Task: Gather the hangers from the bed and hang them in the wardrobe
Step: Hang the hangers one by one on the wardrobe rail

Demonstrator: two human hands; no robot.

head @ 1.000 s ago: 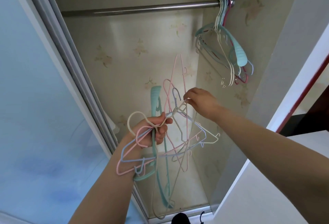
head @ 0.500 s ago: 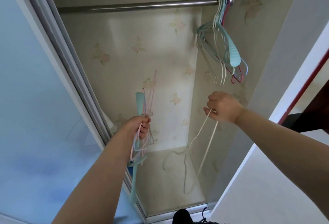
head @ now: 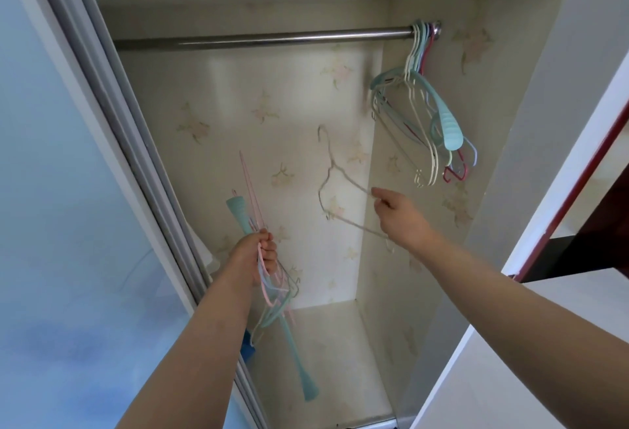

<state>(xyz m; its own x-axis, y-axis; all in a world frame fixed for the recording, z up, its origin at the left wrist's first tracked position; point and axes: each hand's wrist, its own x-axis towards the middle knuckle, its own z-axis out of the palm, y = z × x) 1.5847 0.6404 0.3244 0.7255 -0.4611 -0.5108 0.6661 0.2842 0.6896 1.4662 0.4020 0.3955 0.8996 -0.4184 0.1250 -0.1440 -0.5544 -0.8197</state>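
The white wire hanger [head: 335,187] is in the air inside the wardrobe, pinched at one shoulder end by the right hand [head: 400,215], whose fingers curl round the thin wire. Its hook points up and slightly left, and its body slants down toward the near right, so the long axis runs roughly from hook at upper left to the hand at lower right. The rail [head: 265,39] lies above and far from the hook, running left to right, with a bare stretch directly over the hanger. The right hand is plainly the nearer one to the rail; I judge the coming move is a lift that brings the hook over that bar.

At the rail's right end a cluster of hung hangers [head: 425,115] dangles against the side wall. Lower left, the left hand [head: 258,256] grips a bundle of pink and teal hangers [head: 269,278], fingers closed round them, a long teal one reaching down toward the wardrobe floor.
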